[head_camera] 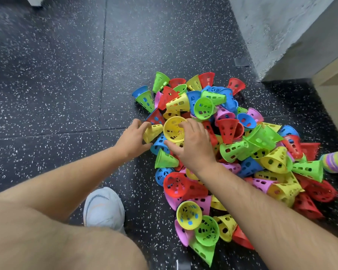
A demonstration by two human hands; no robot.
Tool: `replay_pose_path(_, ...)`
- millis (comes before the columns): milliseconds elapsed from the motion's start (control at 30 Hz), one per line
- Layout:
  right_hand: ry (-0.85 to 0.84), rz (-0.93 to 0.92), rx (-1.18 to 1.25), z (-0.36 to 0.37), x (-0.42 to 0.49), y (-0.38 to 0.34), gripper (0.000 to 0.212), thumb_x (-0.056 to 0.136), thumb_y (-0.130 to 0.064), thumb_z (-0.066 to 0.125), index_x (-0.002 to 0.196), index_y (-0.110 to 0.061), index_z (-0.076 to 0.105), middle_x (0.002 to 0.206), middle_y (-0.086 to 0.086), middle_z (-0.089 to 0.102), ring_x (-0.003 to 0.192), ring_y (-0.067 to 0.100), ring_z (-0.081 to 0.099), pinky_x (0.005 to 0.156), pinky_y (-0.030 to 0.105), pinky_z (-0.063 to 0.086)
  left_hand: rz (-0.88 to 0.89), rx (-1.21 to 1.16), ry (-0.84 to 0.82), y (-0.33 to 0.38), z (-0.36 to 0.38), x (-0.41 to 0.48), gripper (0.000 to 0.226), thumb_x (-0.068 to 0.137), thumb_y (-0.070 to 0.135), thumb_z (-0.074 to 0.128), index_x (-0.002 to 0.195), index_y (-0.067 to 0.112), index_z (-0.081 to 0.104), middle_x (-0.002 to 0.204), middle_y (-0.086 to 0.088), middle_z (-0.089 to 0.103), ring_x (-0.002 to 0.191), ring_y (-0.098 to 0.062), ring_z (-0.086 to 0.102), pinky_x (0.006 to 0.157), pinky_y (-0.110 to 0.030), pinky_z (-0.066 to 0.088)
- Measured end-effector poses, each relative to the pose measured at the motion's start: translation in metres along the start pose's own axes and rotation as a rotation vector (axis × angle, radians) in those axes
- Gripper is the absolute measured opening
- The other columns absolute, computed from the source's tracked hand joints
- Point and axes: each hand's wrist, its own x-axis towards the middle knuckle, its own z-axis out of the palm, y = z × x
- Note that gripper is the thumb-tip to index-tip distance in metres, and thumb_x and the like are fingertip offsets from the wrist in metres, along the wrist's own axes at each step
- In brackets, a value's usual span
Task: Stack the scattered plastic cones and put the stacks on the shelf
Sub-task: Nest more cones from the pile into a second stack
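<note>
Reaching into the heap of cones [232,151] on the speckled floor [57,84], the left grip [132,138] curls round a sideways yellow cone [153,131] — the right grip [193,146] pinches the rim of an open-mouthed yellow cone [172,130] just beside it.

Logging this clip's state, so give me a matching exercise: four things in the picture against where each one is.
1 left hand
2 right hand
3 shoe
4 stack of cones

a at the picture's right edge
b gripping the upturned yellow cone
c on the floor, left of the pile
d gripping the sideways yellow cone

Pairs: 1-d, 2-b, 3-c, 4-a
</note>
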Motion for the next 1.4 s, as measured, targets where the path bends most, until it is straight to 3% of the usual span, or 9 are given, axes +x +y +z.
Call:
replay_pose_path(200,-0.015,0.129,0.404,-0.011,0.001,-0.013,0.090,0.077,-0.050,0.079,0.148,-0.016,0.034,0.143,0.003,0.049,0.129,0.016,0.043,0.107,0.025,0.033,0.048,-0.162,0.231,0.003,-0.008,-0.019,0.081,0.075,0.031,0.091,0.136,0.001,0.047,0.120,-0.010,0.048,0.110,-0.023,0.045,0.097,-0.034,0.043)
replay_pose_path(367,0.085,0.144,0.541,-0.010,0.003,-0.028,0.081,0.078,-0.054,0.077,0.142,-0.019,0.044,0.129,-0.015,0.049,0.116,-0.008,0.041,0.098,0.003,0.027,0.094,-0.189,0.197,0.012,-0.027,-0.032,0.091,0.077,0.030,0.087,0.153,0.006,0.043,0.130,-0.012,0.044,0.124,-0.026,0.040,0.112,-0.033,0.035)
replay_pose_path(500,-0.021,0.122,0.594,-0.004,0.006,-0.042,0.075,0.079,-0.047,0.079,0.140,-0.016,0.048,0.129,-0.009,0.051,0.121,0.002,0.046,0.103,0.013,0.032,0.111,-0.219,0.157,0.022,-0.040,-0.041,0.103,0.082,0.028,0.085,0.163,0.004,0.025,0.131,-0.016,0.045,0.124,-0.032,0.040,0.115,-0.037,0.031)
replay_pose_path(667,-0.195,0.129,0.611,0.007,0.010,-0.048,0.077,0.077,-0.050,0.079,0.142,-0.026,0.046,0.132,-0.013,0.048,0.124,-0.001,0.043,0.104,0.011,0.031,0.157,-0.438,0.210,0.029,-0.049,-0.054,0.097,0.076,0.013,0.092,0.154,0.003,0.036,0.137,-0.011,0.049,0.129,-0.023,0.051,0.110,-0.030,0.042)
replay_pose_path(767,-0.385,0.142,0.604,0.014,0.014,-0.050,0.086,0.075,-0.061,0.075,0.147,-0.028,0.042,0.132,-0.015,0.042,0.129,0.001,0.038,0.109,0.023,0.031,0.155,-0.507,0.223,0.022,-0.047,-0.061,0.095,0.074,0.011,0.092,0.152,0.007,0.040,0.132,-0.005,0.048,0.119,-0.014,0.053,0.098,-0.015,0.044)
replay_pose_path(867,-0.424,0.114,0.541,0.020,0.011,-0.045,0.080,0.080,-0.070,0.062,0.146,-0.030,0.042,0.132,-0.014,0.046,0.128,0.003,0.039,0.108,0.024,0.032,0.143,-0.444,0.242,0.008,-0.042,-0.068,0.079,0.073,0.034,0.087,0.141,0.007,0.055,0.130,-0.004,0.054,0.115,-0.008,0.053,0.095,-0.011,0.041)
replay_pose_path(967,-0.323,0.013,0.361,0.026,0.007,-0.032,0.034,0.095,-0.031,0.057,0.128,-0.021,0.059,0.124,-0.002,0.055,0.122,0.017,0.047,0.107,0.039,0.038,0.107,-0.379,0.195,-0.008,-0.029,-0.076,0.075,0.075,0.023,0.093,0.137,0.006,0.056,0.131,-0.007,0.055,0.120,-0.013,0.053,0.100,-0.017,0.041)
replay_pose_path(1133,-0.611,-0.156,-0.145,0.037,-0.002,-0.019,0.044,0.089,-0.022,0.056,0.131,-0.031,0.059,0.132,0.005,0.044,0.121,0.028,0.042,0.106,0.043,0.037,0.064,-0.319,0.083,-0.022,-0.008,-0.089,0.078,0.078,0.023,0.089,0.144,0.010,0.051,0.137,-0.005,0.052,0.126,-0.017,0.052,0.106,-0.037,0.045)
replay_pose_path(1400,-0.524,-0.177,-0.170,0.043,-0.010,-0.010,0.020,0.094,-0.024,0.063,0.113,-0.019,0.065,0.119,0.007,0.043,0.112,0.029,0.045,0.091,0.041,0.044,0.055,-0.327,0.049,-0.024,0.006,-0.097,0.078,0.078,0.021,0.089,0.145,0.011,0.050,0.134,-0.001,0.052,0.122,-0.010,0.050,0.105,-0.028,0.042)
